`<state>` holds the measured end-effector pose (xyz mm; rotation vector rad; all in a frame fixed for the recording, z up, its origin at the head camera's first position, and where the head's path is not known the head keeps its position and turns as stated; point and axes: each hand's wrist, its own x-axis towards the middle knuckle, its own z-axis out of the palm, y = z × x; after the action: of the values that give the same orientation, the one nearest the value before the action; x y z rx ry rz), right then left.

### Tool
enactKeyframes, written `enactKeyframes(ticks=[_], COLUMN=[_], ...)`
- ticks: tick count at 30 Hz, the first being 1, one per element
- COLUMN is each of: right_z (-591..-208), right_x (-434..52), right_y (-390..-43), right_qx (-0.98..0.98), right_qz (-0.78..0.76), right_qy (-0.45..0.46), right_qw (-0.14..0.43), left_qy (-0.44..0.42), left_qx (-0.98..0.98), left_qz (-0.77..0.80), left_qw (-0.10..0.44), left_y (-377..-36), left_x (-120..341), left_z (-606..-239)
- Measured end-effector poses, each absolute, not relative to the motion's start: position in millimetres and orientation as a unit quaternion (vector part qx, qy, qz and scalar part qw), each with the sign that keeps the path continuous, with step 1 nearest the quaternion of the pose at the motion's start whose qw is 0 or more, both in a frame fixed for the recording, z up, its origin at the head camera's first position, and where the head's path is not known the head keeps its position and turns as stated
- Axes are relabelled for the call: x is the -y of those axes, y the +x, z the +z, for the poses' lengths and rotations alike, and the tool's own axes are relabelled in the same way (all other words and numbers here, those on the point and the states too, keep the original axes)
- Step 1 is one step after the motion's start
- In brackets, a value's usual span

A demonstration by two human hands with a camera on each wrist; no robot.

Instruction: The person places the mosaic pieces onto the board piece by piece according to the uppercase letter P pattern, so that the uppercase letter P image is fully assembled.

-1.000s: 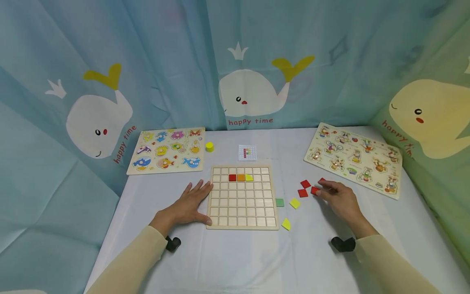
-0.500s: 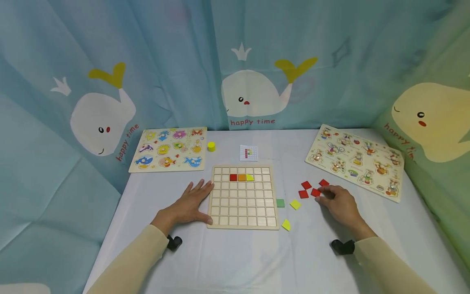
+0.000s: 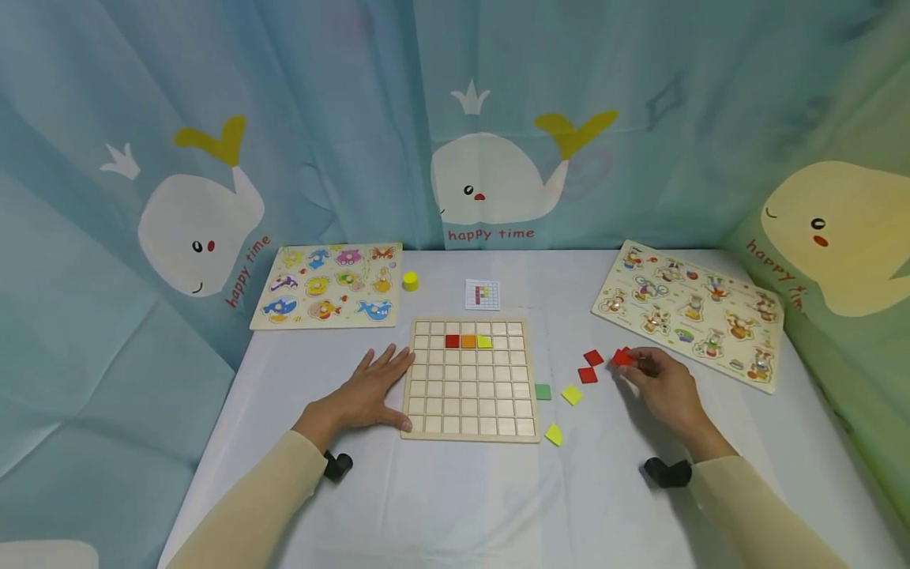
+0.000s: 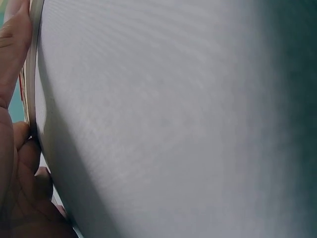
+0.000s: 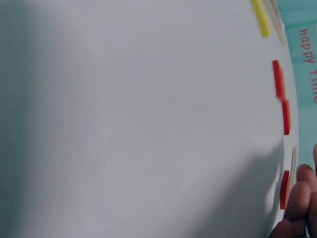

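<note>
A wooden grid board [image 3: 469, 399] lies at the table's middle, with a red tile [image 3: 451, 341], an orange tile [image 3: 467, 341] and a yellow tile [image 3: 484, 342] side by side in its second row. My left hand [image 3: 377, 379] rests flat on the table, fingers straight, touching the board's left edge [image 4: 32, 59]. To the right, my right hand [image 3: 635, 366] pinches a red tile [image 3: 622, 357] at its fingertips [image 5: 302, 198]. Two more red tiles [image 3: 593, 357] [image 3: 587, 374] lie just left of it.
A green tile [image 3: 543, 392] and two yellow tiles [image 3: 571, 394] [image 3: 554, 434] lie beside the board's right edge. A pattern card [image 3: 482, 295] and a yellow cylinder [image 3: 409, 280] sit behind the board. Animal puzzles lie at back left [image 3: 327, 284] and back right [image 3: 686, 308].
My right hand has taken up a red tile from the loose group and drawn it slightly back and right. The left hand has stayed put.
</note>
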<state>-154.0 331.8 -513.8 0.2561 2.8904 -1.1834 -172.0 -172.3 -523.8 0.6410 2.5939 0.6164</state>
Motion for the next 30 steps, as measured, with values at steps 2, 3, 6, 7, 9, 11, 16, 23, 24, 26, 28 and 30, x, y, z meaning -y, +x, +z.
enactKeyframes(ticks=[2,3,6,7,9,11,16,23,24,26,28,30], right_z=[-512.4,-511.5,-509.8,-509.3,-508.4,-506.9,-502.6,-492.2,-490.8,-489.4,-488.8,-489.0], right_x=[-330.6,-329.1,-320.5,-316.2,-305.4,-292.9,-260.8,-216.6,-210.6,-199.1,-187.6,-176.8], right_y=[-155.8,-156.4,-159.2,-160.1,-161.8,-163.5,-169.3,-178.8,-179.9,-182.6,-185.2,-187.7], right_qx=[-0.915,-0.910,-0.896,-0.893,-0.886,-0.882,-0.864,-0.854,-0.851,-0.846,-0.846,-0.848], right_qz=[-0.392,-0.400,-0.425,-0.431,-0.446,-0.458,-0.496,-0.518,-0.523,-0.532,-0.533,-0.529], right_qy=[0.098,0.106,0.119,0.119,0.116,0.109,0.087,0.049,0.042,0.030,0.022,0.015], right_qw=[-0.016,-0.025,-0.046,-0.048,-0.043,-0.035,-0.017,0.001,0.005,0.010,0.014,0.019], left_qy=[0.232,0.233,0.234,0.233,0.231,0.231,0.231,0.229,0.228,0.225,0.222,0.221], left_qx=[-0.926,-0.926,-0.926,-0.926,-0.927,-0.927,-0.926,-0.928,-0.927,-0.927,-0.928,-0.928], left_qz=[0.223,0.223,0.221,0.219,0.217,0.216,0.217,0.214,0.216,0.219,0.221,0.224], left_qw=[0.198,0.198,0.199,0.200,0.200,0.201,0.203,0.203,0.203,0.203,0.203,0.201], left_y=[-172.2,-172.2,-172.3,-172.2,-172.0,-171.8,-171.0,-172.4,-172.8,-173.1,-172.9,-172.4], left_x=[172.1,172.0,171.4,171.2,171.1,171.1,171.6,173.6,173.6,173.5,173.2,172.7], left_z=[-523.8,-523.8,-524.0,-524.2,-524.6,-525.2,-525.5,-525.8,-525.7,-525.4,-524.9,-524.1])
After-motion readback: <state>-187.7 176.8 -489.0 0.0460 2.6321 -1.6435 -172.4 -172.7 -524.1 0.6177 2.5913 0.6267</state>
